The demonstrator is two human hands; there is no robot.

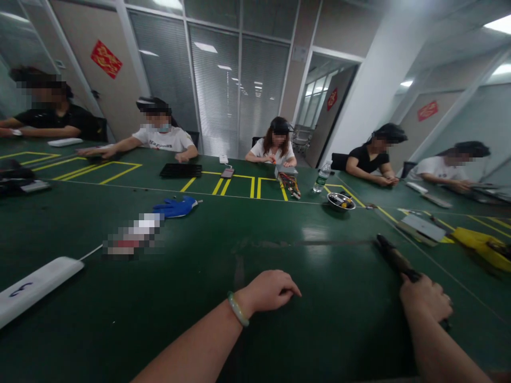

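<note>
My left hand (pixel 271 291), with a pale green bangle on the wrist, is low over the green table (pixel 199 330) in the middle foreground. Its fingers are loosely bent, with a gap at the thumb, and I see nothing held in it. On the right, my right hand (pixel 425 298) is wrapped round the near end of a long dark tool (pixel 395 258) with a brownish middle. The tool points away from me and to the left. My grip hides its near end, and its exact kind is unclear.
A white power strip (pixel 38 290) and a blue glove (pixel 175 207) lie on the left. Farther off are a metal bowl (pixel 341 202), a water bottle (pixel 321 176), a grey box (pixel 422 229) and a yellow bag (pixel 481 247). Several people sit along the far side.
</note>
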